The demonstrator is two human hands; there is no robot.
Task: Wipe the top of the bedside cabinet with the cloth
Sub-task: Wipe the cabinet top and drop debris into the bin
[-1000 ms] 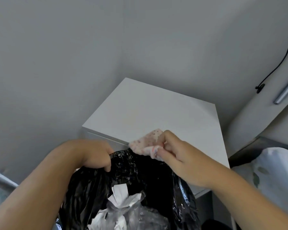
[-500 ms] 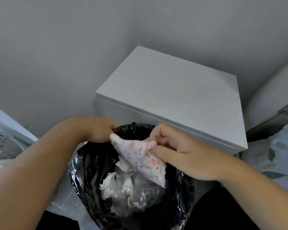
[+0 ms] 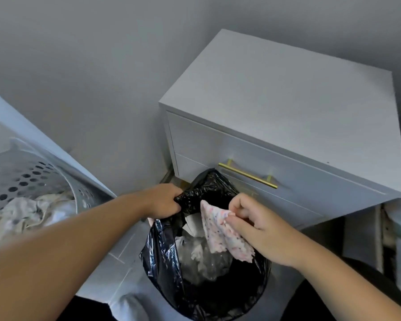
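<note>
- My left hand is clenched on a gathered bunch of the black bin bag at its rim. I judge that grip is there to hold the mouth of the bag up and open, since thin plastic like this would sag shut otherwise.
- My right hand pinches the cloth between thumb and fingertips. The cloth is pale with small pink and dark speckles, and it hangs down by one edge directly over the open bag.
- Held loose and dangling like that, rather than balled in the palm, the cloth looks placed for shaking off into the bag or for dropping in. I cannot tell which from here.
- Inside the bag I see crumpled white paper and clear plastic, so it serves as rubbish.
- The bedside cabinet stands just behind the bag, in the corner against the grey walls. Its top is bare, and neither hand nor cloth touches it.
- A brass drawer handle shows on its front, just above the bag's rim.
- A perforated laundry basket with crumpled fabric in it sits well apart to my left.
- My judgement: the wiping stroke itself is not happening now; the cloth is away from the top and over the bag.
</note>
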